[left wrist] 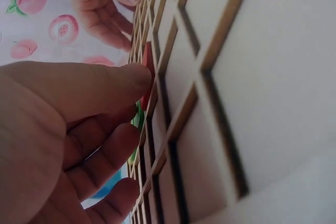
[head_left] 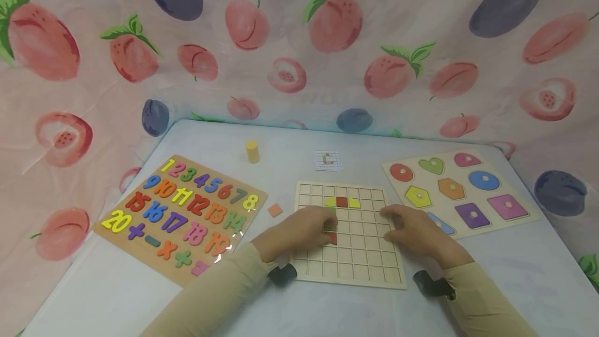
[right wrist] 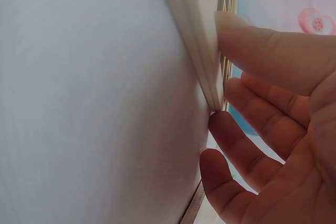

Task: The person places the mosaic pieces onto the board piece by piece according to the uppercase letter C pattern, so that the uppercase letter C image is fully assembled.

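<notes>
A wooden grid board (head_left: 369,259) lies on the table before me. My left hand (head_left: 306,228) is over its left side, thumb tip against a red square tile (head_left: 332,237) and fingers loosely bent by a green tile (left wrist: 139,117). Above these, a second red tile (head_left: 342,202) sits between two yellow pieces, the right yellow piece (head_left: 354,203) fully in sight. My right hand (head_left: 416,230) rests at the board's right edge, its thumb (right wrist: 247,38) on the rim and its fingers loosely bent alongside.
To the left lies a number puzzle board (head_left: 161,254), with an orange square tile (head_left: 275,210) beside it. A shape puzzle (head_left: 449,160) is on the right. Behind the grid are a small pattern card (head_left: 328,160) and a yellow cylinder (head_left: 252,152).
</notes>
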{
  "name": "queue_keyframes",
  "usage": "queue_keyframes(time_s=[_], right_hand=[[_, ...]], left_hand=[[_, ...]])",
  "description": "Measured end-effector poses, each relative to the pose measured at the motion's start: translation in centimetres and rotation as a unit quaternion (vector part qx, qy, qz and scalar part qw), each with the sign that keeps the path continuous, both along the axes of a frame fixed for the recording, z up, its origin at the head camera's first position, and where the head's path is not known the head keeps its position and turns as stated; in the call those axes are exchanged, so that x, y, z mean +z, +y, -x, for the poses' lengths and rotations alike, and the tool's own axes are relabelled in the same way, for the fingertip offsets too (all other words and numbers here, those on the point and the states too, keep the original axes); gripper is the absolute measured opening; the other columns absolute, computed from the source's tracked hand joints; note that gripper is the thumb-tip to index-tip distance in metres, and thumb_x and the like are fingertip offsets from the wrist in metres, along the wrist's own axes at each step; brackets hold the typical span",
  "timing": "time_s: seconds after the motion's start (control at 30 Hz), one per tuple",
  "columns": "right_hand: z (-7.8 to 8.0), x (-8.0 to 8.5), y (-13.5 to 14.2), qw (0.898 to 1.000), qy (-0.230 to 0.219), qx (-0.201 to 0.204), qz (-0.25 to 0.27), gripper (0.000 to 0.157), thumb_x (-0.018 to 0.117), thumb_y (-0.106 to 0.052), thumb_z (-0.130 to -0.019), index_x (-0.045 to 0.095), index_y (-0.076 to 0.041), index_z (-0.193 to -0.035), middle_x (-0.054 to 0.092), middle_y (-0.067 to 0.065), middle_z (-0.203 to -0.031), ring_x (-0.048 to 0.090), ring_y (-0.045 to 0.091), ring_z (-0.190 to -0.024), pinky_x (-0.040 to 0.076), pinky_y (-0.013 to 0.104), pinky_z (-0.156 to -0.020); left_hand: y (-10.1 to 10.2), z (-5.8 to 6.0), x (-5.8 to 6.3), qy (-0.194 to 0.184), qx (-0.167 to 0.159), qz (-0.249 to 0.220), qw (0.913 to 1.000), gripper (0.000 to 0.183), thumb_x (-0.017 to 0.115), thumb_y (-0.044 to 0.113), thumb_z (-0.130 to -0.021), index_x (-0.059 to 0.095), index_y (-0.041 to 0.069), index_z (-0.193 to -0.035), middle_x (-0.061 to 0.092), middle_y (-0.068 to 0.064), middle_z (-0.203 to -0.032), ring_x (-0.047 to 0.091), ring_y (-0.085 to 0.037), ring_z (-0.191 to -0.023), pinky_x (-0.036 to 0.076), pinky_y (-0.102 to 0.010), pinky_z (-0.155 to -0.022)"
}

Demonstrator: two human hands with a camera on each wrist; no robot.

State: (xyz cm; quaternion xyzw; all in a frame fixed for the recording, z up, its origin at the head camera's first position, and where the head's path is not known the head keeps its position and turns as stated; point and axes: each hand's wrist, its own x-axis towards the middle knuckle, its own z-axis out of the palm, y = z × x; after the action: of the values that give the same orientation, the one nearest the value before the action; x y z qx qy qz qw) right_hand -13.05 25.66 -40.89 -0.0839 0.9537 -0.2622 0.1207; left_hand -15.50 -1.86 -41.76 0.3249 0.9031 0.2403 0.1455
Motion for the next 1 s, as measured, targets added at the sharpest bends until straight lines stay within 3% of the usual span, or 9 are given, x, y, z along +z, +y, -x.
queue_keyframes(time_s=[0.3, 0.5, 0.7, 1.0], right_hand=[[0.0, 0.0, -0.1, 1.000, -0.002, -0.004, -0.001, 0.057, 0.080, -0.014, -0.082, 0.060, -0.004, -0.135, 0.054, 0.020, -0.141, 0.042, 0.044, -0.134, 0.036, 0.061, -0.106], [0.1, 0.0, 0.0, 1.000, -0.005, -0.005, -0.002, 0.057, 0.080, -0.015, -0.083, 0.060, -0.004, -0.135, 0.054, 0.020, -0.141, 0.042, 0.044, -0.134, 0.036, 0.061, -0.106], [0.1, -0.3, 0.3, 1.000, 0.006, 0.005, 0.001, 0.056, 0.079, -0.014, -0.083, 0.060, -0.003, -0.135, 0.055, 0.020, -0.140, 0.043, 0.044, -0.134, 0.035, 0.061, -0.106], [0.0, -0.4, 0.2, 1.000, 0.006, 0.003, 0.006, 0.057, 0.079, -0.013, -0.082, 0.060, -0.003, -0.135, 0.055, 0.020, -0.140, 0.043, 0.044, -0.134, 0.035, 0.062, -0.106]], left_hand=[[-2.0, 0.6, 1.1, -0.045, 0.058, -0.011, 0.9972, 0.037, 0.068, 0.005, -0.084, 0.070, 0.011, -0.120, 0.068, 0.002, -0.113, 0.060, -0.016, -0.106, 0.048, -0.034, -0.095], [-4.3, 0.9, 1.8, -0.075, 0.111, -0.009, 0.9909, 0.035, 0.069, 0.009, -0.087, 0.068, 0.011, -0.123, 0.067, -0.001, -0.111, 0.059, -0.018, -0.101, 0.049, -0.037, -0.091], [-6.4, 0.8, 1.8, -0.070, 0.159, -0.010, 0.9848, 0.041, 0.070, 0.009, -0.087, 0.064, 0.012, -0.127, 0.065, -0.002, -0.119, 0.059, -0.020, -0.107, 0.049, -0.037, -0.093], [-9.1, 0.7, 1.2, -0.027, 0.189, -0.006, 0.9815, 0.044, 0.072, 0.014, -0.091, 0.061, 0.010, -0.134, 0.065, -0.002, -0.127, 0.060, -0.019, -0.114, 0.048, -0.039, -0.100]])
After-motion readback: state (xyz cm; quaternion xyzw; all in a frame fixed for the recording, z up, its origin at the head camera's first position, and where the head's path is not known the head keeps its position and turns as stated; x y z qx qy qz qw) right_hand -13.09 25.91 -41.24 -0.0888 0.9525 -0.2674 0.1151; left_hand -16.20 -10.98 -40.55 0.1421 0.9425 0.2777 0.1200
